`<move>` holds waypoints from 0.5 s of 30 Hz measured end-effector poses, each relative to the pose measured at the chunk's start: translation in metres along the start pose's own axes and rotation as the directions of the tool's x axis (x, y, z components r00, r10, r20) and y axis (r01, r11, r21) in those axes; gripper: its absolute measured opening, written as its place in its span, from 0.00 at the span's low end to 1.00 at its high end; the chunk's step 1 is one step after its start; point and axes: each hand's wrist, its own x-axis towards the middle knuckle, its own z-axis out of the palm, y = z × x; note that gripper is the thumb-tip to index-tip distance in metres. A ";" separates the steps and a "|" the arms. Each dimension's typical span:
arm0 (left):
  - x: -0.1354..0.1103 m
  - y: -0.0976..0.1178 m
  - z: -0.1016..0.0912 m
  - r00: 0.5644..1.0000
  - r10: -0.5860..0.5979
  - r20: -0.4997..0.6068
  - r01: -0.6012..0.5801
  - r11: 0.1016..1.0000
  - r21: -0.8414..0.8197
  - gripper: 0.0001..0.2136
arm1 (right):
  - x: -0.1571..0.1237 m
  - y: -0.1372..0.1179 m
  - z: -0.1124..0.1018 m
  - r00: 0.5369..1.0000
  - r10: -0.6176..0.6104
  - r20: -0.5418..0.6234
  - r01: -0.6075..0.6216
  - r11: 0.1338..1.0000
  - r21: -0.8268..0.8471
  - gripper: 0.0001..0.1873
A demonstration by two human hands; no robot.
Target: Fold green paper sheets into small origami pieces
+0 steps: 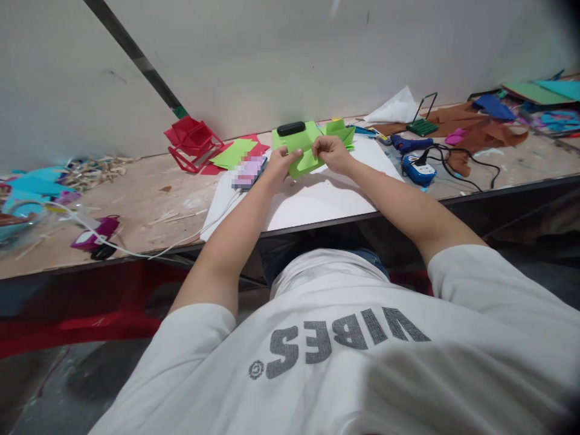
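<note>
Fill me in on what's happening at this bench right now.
A person in a white T-shirt sits at a cluttered wooden workbench, holding a piece of green paper between the left hand and the right hand over a white sheet. More green paper and a small black object lie just behind it. A red paper model stands to the left, and a blue glue gun lies to the right.
</note>
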 end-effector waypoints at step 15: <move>0.002 -0.005 -0.006 0.987 0.161 -0.019 -0.152 0.958 0.242 0.33 | 0.006 0.024 -0.004 0.997 -0.070 0.007 0.070 0.997 -0.014 0.08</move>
